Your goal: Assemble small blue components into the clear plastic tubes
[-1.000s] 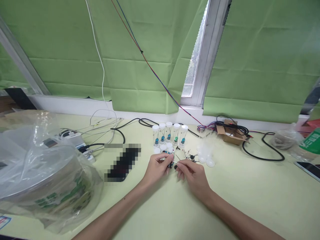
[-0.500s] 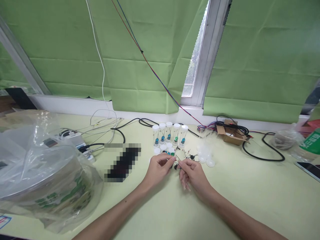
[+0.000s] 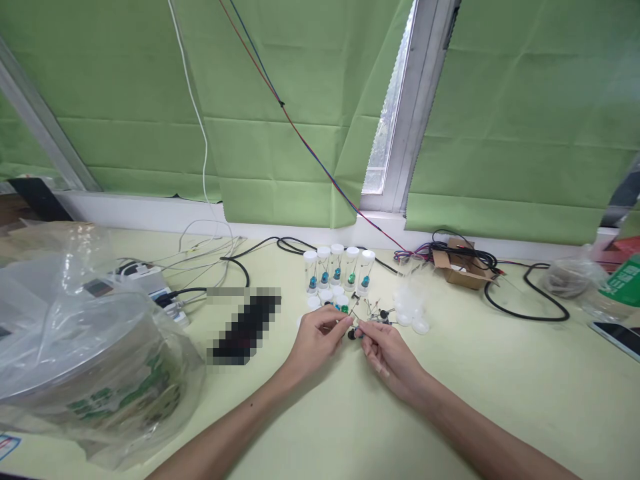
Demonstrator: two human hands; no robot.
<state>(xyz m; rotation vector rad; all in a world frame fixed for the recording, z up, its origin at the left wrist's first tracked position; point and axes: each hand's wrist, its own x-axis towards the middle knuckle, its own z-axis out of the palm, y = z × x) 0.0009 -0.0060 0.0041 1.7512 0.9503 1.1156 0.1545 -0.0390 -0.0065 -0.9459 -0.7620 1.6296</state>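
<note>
My left hand (image 3: 320,337) is closed in a pinch near the table's middle, fingertips pointing right. Facing it, my right hand (image 3: 387,350) pinches too, its other fingers curled beneath. A thin metal wire or rod (image 3: 354,313) shows between the fingertips; its exact kind is too small to tell. Just beyond the hands lie small black parts with thin metal stems (image 3: 384,313). Behind them stand several clear vials with white caps (image 3: 337,263), each holding a blue or green piece. Loose white caps (image 3: 326,296) lie in front of the vials, partly hidden by my left hand.
A large plastic-wrapped tub (image 3: 115,373) takes up the left. Near it are a dark pixelated patch (image 3: 247,327) and a power strip (image 3: 155,287) with cables. White caps in a clear bag (image 3: 410,303), a small cardboard box (image 3: 463,267) and a phone (image 3: 617,337) are to the right.
My right hand has turned slightly, its lower fingers curling in closer. The thin wire between the fingertips has shifted a little. My left hand is nearly still.
</note>
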